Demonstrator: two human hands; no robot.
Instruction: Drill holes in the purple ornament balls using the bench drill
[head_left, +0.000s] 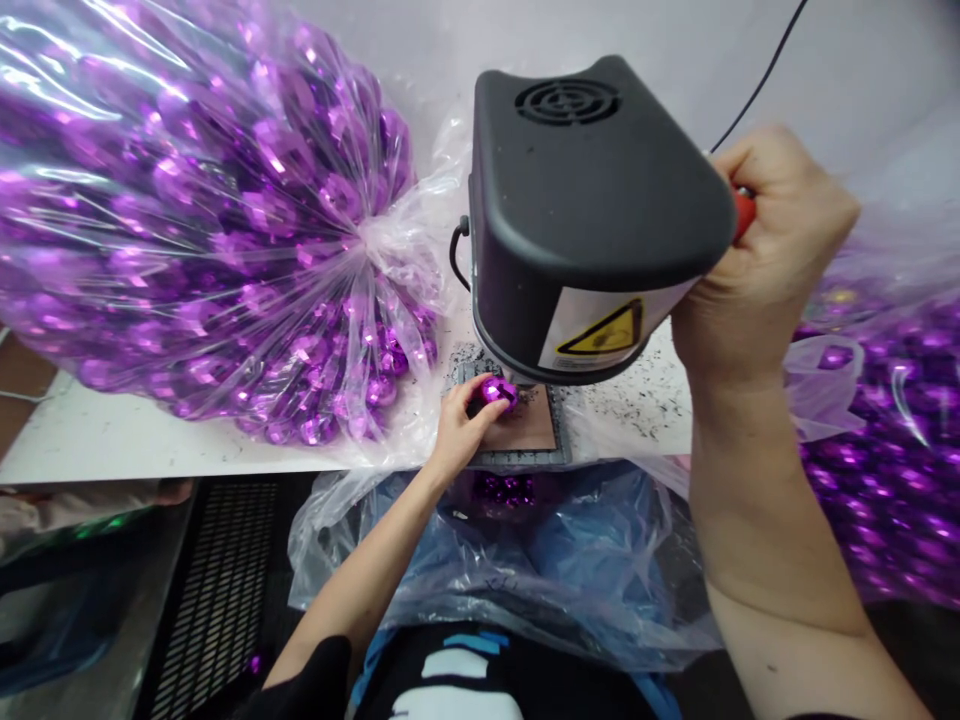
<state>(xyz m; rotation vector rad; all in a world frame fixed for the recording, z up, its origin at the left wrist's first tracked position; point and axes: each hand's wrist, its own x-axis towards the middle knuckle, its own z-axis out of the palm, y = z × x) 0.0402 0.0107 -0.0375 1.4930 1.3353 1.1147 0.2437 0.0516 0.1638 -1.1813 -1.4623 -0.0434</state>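
Pinched in the fingers of my left hand (459, 425) is a shiny purple ball ornament (499, 392), faceted like a mirror ball. It is just over a brown board (529, 425) set on a grey base, under the front of a black machine (592, 210) with a vent on top and a yellow warning label. My right hand (776, 240) is wrapped round a red handle (744, 215) at the machine's right side. The machine's housing hides whatever tool is beneath it, so I cannot tell whether it touches the ball.
A big clear bag of purple balls (225, 230) bulges over the table's left side. Another purple-filled bag (892, 450) stands at the right. An open plastic bag (480, 590) with several balls hangs at my lap. Dark shavings (637, 400) litter the white table (97, 430).
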